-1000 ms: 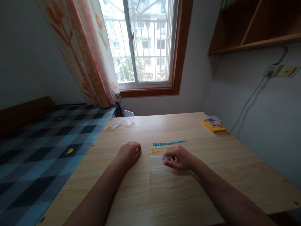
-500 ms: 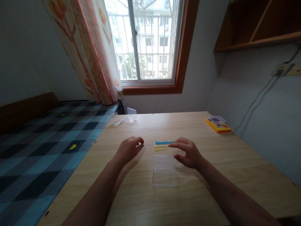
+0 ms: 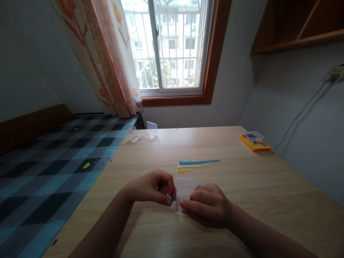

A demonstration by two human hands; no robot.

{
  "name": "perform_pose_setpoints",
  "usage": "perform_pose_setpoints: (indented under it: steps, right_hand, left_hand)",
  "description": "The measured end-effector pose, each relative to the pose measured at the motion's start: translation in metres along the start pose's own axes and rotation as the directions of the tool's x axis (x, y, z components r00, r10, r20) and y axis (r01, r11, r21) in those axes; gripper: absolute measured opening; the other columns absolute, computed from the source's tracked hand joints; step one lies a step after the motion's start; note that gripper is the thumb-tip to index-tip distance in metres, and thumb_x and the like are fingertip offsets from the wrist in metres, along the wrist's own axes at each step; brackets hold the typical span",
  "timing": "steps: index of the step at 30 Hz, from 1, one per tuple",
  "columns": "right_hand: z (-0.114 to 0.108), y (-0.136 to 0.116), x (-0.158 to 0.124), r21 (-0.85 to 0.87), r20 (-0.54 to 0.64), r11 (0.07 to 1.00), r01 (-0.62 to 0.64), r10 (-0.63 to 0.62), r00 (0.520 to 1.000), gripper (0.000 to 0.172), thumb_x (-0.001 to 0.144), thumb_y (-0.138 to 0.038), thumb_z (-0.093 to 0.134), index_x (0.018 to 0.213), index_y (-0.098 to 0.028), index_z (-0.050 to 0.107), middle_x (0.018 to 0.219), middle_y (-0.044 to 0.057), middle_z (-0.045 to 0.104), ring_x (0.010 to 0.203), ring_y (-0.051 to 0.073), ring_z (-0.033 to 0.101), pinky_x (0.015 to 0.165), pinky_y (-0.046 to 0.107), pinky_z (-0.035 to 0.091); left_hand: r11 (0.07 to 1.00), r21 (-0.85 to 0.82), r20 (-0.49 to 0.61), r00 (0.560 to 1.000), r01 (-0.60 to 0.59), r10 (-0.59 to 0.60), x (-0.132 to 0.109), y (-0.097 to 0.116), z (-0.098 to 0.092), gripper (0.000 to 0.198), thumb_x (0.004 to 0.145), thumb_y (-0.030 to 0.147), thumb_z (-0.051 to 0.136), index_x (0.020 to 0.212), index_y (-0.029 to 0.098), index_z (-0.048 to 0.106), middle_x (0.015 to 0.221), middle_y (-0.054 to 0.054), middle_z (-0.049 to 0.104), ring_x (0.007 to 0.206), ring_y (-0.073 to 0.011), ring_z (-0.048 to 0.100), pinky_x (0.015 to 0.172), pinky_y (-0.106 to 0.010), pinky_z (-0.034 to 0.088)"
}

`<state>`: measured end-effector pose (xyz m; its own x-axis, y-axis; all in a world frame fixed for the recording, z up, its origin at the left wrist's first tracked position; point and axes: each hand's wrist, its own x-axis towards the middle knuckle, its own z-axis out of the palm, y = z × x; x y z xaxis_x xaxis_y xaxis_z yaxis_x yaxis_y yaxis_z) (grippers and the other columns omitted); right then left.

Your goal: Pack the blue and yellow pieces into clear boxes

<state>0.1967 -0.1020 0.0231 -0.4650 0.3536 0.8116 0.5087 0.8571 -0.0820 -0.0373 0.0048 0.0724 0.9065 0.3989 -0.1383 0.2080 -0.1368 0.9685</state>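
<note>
Between the thumb and fingertips of my left hand [image 3: 154, 188] is a small blue piece [image 3: 172, 201], held at the left edge of a clear plastic case [image 3: 185, 183]. Over the right half of that case is my right hand [image 3: 208, 206], its fingers drawn together in a pinch. Whatever those fingertips may hold is too small or hidden to make out. Just beyond the case lie rows of tiny pieces: a long blue row [image 3: 199, 162], a pale yellow row [image 3: 192, 166] and a short yellow row [image 3: 184, 171].
Clear plastic containers [image 3: 152, 130] stand at the far left corner of the wooden table [image 3: 150, 236]. An orange box [image 3: 254, 143] with a clear lid on it is at the far right. A bed with a checked cover [image 3: 88, 154] borders the left side.
Both hands have come nearer and closer together at the clear case. My right hand has left the rows and closed into a pinch. A blue piece now shows in my left fingertips.
</note>
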Motion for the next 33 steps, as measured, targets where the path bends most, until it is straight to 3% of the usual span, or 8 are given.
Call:
perform_pose_setpoints:
  steps: [7,17,20,22,24,27,29,33]
  right_hand:
    - [0.010,0.003,0.001,-0.008,0.041,1.000,0.019,-0.019,0.999,0.015,0.101,-0.022,0.056,0.096,-0.018,0.070,0.066,-0.001,0.061,0.056,0.012,0.048,0.054,0.029,0.034]
    - [0.019,0.001,-0.001,0.072,0.036,0.997,-0.038,0.035,0.999,0.019,0.100,-0.023,0.057,0.085,-0.019,0.068,0.071,0.000,0.065,0.058,0.012,0.052,0.055,0.027,0.037]
    - [0.019,0.002,-0.003,0.090,0.054,0.995,-0.032,0.028,0.998,0.019,0.100,-0.023,0.056,0.086,-0.018,0.067,0.072,0.001,0.066,0.058,0.011,0.053,0.057,0.026,0.039]
    - [0.019,0.003,-0.005,0.092,0.091,0.995,-0.038,0.030,0.995,0.018,0.099,-0.024,0.055,0.086,-0.018,0.067,0.071,0.000,0.065,0.058,0.012,0.053,0.056,0.027,0.038]
    - [0.020,0.004,-0.008,0.095,0.145,0.994,-0.059,0.045,0.988,0.018,0.097,-0.024,0.055,0.084,-0.019,0.066,0.068,-0.001,0.063,0.057,0.012,0.052,0.055,0.028,0.036]
    - [0.023,0.006,-0.010,0.122,0.234,0.988,-0.094,0.064,0.970,0.017,0.095,-0.023,0.055,0.082,-0.019,0.065,0.066,-0.002,0.062,0.054,0.011,0.051,0.053,0.028,0.033]
    - [0.024,0.007,-0.012,0.133,0.292,0.984,-0.114,0.071,0.954,0.015,0.094,-0.023,0.055,0.083,-0.020,0.065,0.066,-0.002,0.063,0.053,0.011,0.051,0.053,0.028,0.033]
    - [0.026,0.009,-0.016,0.109,0.398,0.985,-0.136,0.082,0.914,0.012,0.091,-0.023,0.058,0.083,-0.020,0.067,0.068,-0.002,0.065,0.055,0.012,0.053,0.054,0.028,0.033]
  left_hand:
    - [1.000,-0.020,0.064,0.998,0.009,-0.007,0.010,-0.010,0.011,0.045,0.070,0.036,0.089,0.065,0.016,0.049,0.081,-0.002,0.072,0.070,-0.0115,0.064,0.061,-0.021,0.043]
    - [1.000,0.001,0.058,0.998,-0.029,0.029,0.014,-0.013,0.019,0.048,0.070,0.040,0.089,0.065,0.017,0.046,0.075,-0.001,0.068,0.071,-0.0126,0.063,0.061,-0.021,0.042]
    - [0.996,0.058,0.063,0.996,-0.066,0.062,0.014,-0.011,0.016,0.042,0.074,0.040,0.085,0.069,0.017,0.050,0.081,-0.002,0.070,0.067,-0.0105,0.057,0.060,-0.021,0.040]
    - [0.978,0.173,-0.002,0.992,-0.120,0.123,0.014,-0.010,0.012,0.035,0.080,0.038,0.079,0.071,0.017,0.053,0.076,0.000,0.067,0.063,-0.0091,0.051,0.057,-0.021,0.037]
    - [0.921,0.354,-0.161,0.959,-0.163,0.232,0.013,-0.010,0.008,0.031,0.085,0.035,0.073,0.069,0.017,0.053,0.066,0.004,0.056,0.060,-0.0088,0.044,0.055,-0.022,0.033]
    - [0.771,0.620,-0.342,0.833,-0.149,0.436,0.014,-0.010,0.005,0.030,0.087,0.028,0.069,0.066,0.018,0.049,0.064,0.004,0.050,0.060,-0.0105,0.043,0.057,-0.024,0.033]
    - [0.687,0.711,-0.330,0.791,-0.152,0.515,0.016,-0.011,0.006,0.026,0.087,0.025,0.070,0.069,0.019,0.052,0.073,0.001,0.057,0.069,-0.0132,0.051,0.063,-0.025,0.039]
    - [0.633,0.750,-0.242,0.811,-0.193,0.533,0.022,-0.017,0.012,0.012,0.084,0.022,0.073,0.080,0.020,0.062,0.094,-0.005,0.067,0.091,-0.0189,0.062,0.080,-0.030,0.049]
